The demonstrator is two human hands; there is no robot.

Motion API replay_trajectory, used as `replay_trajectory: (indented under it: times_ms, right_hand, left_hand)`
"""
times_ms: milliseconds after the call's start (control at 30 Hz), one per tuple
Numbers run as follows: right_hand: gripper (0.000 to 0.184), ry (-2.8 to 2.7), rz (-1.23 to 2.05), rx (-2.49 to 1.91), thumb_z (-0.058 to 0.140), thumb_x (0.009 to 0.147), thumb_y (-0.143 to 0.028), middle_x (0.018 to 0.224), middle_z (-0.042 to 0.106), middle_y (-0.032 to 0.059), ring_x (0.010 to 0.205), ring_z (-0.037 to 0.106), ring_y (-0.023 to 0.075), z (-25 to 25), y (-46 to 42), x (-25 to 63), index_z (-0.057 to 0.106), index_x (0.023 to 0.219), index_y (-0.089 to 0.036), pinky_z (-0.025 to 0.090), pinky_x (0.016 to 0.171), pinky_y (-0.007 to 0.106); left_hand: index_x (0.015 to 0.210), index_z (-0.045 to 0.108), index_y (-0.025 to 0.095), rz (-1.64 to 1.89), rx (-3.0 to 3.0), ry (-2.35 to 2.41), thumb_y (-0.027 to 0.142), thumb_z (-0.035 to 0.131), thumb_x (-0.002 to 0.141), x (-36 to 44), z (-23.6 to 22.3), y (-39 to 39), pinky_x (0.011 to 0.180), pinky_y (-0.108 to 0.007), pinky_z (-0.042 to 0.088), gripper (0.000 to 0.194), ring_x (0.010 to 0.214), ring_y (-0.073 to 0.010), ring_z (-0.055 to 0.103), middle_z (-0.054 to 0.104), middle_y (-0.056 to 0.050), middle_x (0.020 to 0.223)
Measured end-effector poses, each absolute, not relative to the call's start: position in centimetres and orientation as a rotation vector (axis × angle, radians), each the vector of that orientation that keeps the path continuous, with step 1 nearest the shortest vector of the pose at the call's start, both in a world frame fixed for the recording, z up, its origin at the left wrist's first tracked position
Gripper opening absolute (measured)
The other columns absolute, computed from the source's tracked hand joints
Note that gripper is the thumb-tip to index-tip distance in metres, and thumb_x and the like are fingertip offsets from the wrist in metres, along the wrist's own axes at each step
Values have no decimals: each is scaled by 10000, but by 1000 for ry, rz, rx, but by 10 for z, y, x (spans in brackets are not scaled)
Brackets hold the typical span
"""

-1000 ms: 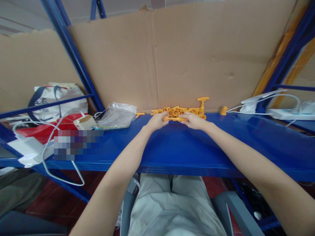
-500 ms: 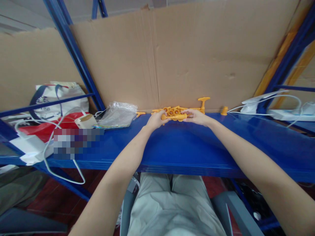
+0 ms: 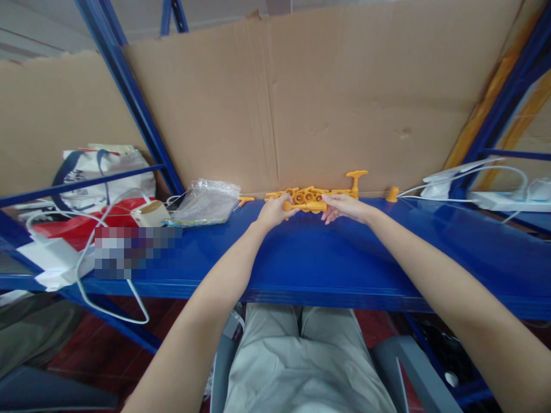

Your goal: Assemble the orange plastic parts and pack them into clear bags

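Note:
A long orange plastic piece is held just above the blue shelf, one end in each hand. My left hand grips its left end with curled fingers. My right hand pinches its right end, the lower fingers spread downward. Right behind it, a pile of orange plastic parts lies against the cardboard wall. An orange T-shaped screw stands upright at the pile's right end.
A crumpled clear plastic bag lies left of the pile, with a small orange part beside it. A small orange cone stands to the right. White chargers and cables sit at far right, more cables and a bag at far left.
The orange piece has been lifted slightly from the shelf and drawn back toward the pile. My right hand shifted from covering it to pinching its end with fingers opening downward.

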State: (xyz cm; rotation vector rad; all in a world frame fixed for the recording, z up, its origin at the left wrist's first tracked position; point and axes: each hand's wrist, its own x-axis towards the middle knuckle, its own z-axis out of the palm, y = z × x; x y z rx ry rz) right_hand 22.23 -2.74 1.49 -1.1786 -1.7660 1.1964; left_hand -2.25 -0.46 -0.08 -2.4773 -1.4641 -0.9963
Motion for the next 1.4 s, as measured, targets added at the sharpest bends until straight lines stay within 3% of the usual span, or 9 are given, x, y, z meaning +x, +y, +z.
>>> replay_trajectory:
  times_ms: [100, 200, 333, 667, 833, 967, 1133, 1267, 1400]
  right_hand:
    - [229, -1813, 1227, -1180, 638, 935, -325, 799, 746, 57, 633, 710, 146, 18, -30, 226, 526, 1083, -190, 598, 670, 275]
    - [242, -1812, 1200, -1171, 650, 925, -268, 806, 743, 39, 614, 699, 130, 17, -29, 228, 499, 1101, -198, 589, 661, 267]
    - [150, -1791, 1251, -1175, 572, 972, -325, 774, 740, 65, 597, 691, 134, 15, -27, 227, 531, 1000, -184, 574, 636, 255]
    - [439, -1758, 1213, -1202, 512, 950, -570, 688, 732, 103, 566, 689, 158, 10, -20, 223, 584, 803, -162, 562, 626, 273]
    - [448, -1783, 1214, -1265, 525, 949, -557, 767, 755, 135, 687, 731, 186, 17, -24, 229, 630, 811, -145, 569, 745, 303]
    - [307, -1797, 1285, -1200, 662, 897, -458, 827, 766, 116, 763, 740, 191, 17, -24, 234, 625, 940, -157, 575, 775, 309]
    - [253, -1771, 1317, -1171, 666, 909, -401, 774, 757, 92, 669, 723, 162, 12, -22, 231, 570, 910, -167, 585, 686, 277]
    - [374, -1748, 1300, -1189, 554, 950, -509, 672, 727, 95, 569, 689, 152, 11, -20, 228, 564, 791, -171, 562, 576, 240]
    - [459, -1741, 1266, -1219, 514, 931, -601, 648, 715, 89, 548, 673, 154, 9, -18, 228, 583, 768, -177, 566, 590, 255]
  left_hand:
    - [962, 641, 189, -1009, -2487, -1455, 394, 735, 799, -23, -1, -5, 653, -244, 417, 278, 757, -182, 646, 695, -16, 790]
    - [965, 642, 185, -1025, -2498, -1470, 386, 742, 797, -23, 0, -6, 664, -245, 421, 281, 762, -184, 648, 692, -19, 784]
    - [964, 637, 180, -1018, -2487, -1492, 382, 743, 799, -22, 1, -8, 663, -249, 415, 282, 754, -183, 644, 693, -23, 798]
    - [942, 631, 184, -1056, -2510, -1446, 394, 756, 776, -23, -1, -5, 674, -250, 424, 296, 755, -178, 638, 690, -22, 803]
    - [940, 640, 184, -1020, -2485, -1466, 384, 751, 781, -21, -2, -5, 646, -244, 410, 279, 733, -177, 633, 681, -17, 773]
    - [942, 639, 188, -1035, -2488, -1444, 384, 748, 785, -22, -2, -5, 632, -237, 399, 274, 710, -169, 627, 667, -1, 731]
    - [950, 644, 181, -1022, -2469, -1455, 373, 765, 773, -22, -1, -6, 654, -242, 407, 288, 745, -175, 639, 701, -28, 818]
    - [944, 639, 185, -997, -2476, -1463, 393, 756, 778, -21, 0, -7, 651, -248, 415, 291, 749, -182, 644, 702, -31, 817]
    - [937, 639, 194, -999, -2480, -1463, 417, 749, 772, -21, -1, -6, 645, -245, 422, 298, 742, -182, 644, 692, -20, 782]
